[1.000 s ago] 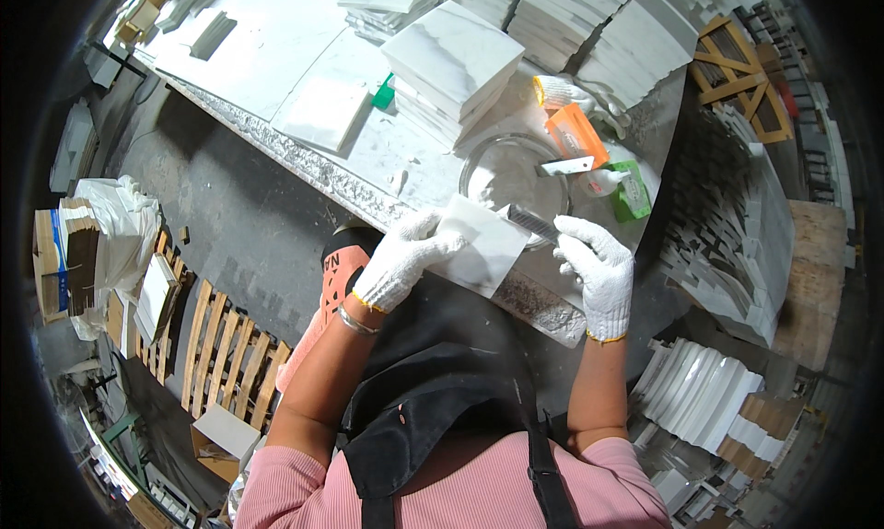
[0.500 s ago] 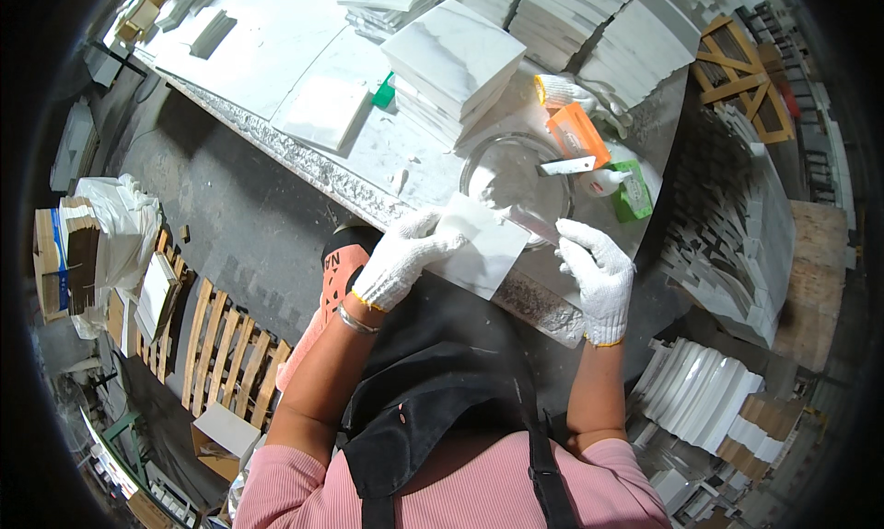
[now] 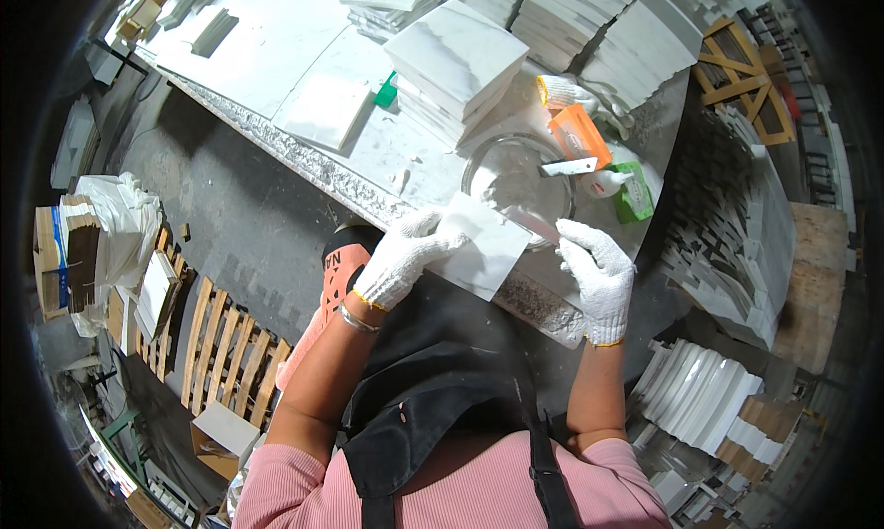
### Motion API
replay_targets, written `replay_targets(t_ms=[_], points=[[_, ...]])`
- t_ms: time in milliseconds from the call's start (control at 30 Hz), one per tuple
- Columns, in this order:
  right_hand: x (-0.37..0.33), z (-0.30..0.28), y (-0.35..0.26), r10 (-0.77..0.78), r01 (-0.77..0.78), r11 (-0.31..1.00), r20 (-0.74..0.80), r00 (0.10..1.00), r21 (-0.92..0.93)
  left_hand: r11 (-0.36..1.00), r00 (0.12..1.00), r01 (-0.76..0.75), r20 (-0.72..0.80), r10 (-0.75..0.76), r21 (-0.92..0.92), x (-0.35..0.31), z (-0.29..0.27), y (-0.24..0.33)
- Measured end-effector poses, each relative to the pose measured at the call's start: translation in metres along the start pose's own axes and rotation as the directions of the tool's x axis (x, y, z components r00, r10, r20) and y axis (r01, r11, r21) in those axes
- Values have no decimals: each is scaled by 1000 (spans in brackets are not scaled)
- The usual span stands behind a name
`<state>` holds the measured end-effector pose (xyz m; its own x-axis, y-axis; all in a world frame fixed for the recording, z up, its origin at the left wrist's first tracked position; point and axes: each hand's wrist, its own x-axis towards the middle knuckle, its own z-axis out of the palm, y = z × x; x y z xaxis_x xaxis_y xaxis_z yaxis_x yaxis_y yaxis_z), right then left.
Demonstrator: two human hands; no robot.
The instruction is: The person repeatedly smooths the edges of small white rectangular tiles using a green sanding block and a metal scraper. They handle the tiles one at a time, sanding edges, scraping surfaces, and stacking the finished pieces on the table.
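My left hand [image 3: 405,257], in a white knit glove, grips a square white marble tile [image 3: 488,253] by its left corner, thumb on top. The tile is held over the near edge of the work table. My right hand [image 3: 597,276], gloved alike, pinches a thin flat scraper blade [image 3: 536,225] between thumb and fingers. The blade points left, its tip at the tile's far right edge with a bit of white paste there. Just beyond the tile stands a round clear bowl [image 3: 467,174] with white paste or powder in it; the tile partly hides its near rim.
A tall stack of marble tiles [image 3: 456,55] stands behind the bowl. Right of it lie spare gloves [image 3: 566,93], an orange box [image 3: 580,135], a second scraper [image 3: 568,167], a white bottle [image 3: 603,183] and a green packet [image 3: 633,196]. Wooden pallets [image 3: 230,345] lie on the floor at left.
Hardly anything differs. The blade has shifted very slightly against the tile's far right edge, and more of the tile's right corner shows. Both hands keep their grips.
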<state>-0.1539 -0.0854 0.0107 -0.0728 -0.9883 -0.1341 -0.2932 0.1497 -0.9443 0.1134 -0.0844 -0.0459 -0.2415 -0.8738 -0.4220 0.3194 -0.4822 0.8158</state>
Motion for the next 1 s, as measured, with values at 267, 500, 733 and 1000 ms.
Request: replay_targets(t_ms=[267, 500, 733, 1000], points=[[4, 1, -10, 149, -149, 985, 14, 989, 92, 1000, 1000, 16, -1, -16, -2, 0, 0, 1], [8, -2, -5, 154, -155, 987, 24, 988, 48, 999, 999, 40, 4, -40, 15, 0, 0, 1], [1, -11, -9, 208, -208, 978, 12, 978, -1, 1000, 1000, 29, 7, -29, 0, 1, -4, -3], [2, -16, -9, 165, -166, 986, -88, 982, -2, 997, 1000, 4, -21, -3, 81, 2, -4, -4]])
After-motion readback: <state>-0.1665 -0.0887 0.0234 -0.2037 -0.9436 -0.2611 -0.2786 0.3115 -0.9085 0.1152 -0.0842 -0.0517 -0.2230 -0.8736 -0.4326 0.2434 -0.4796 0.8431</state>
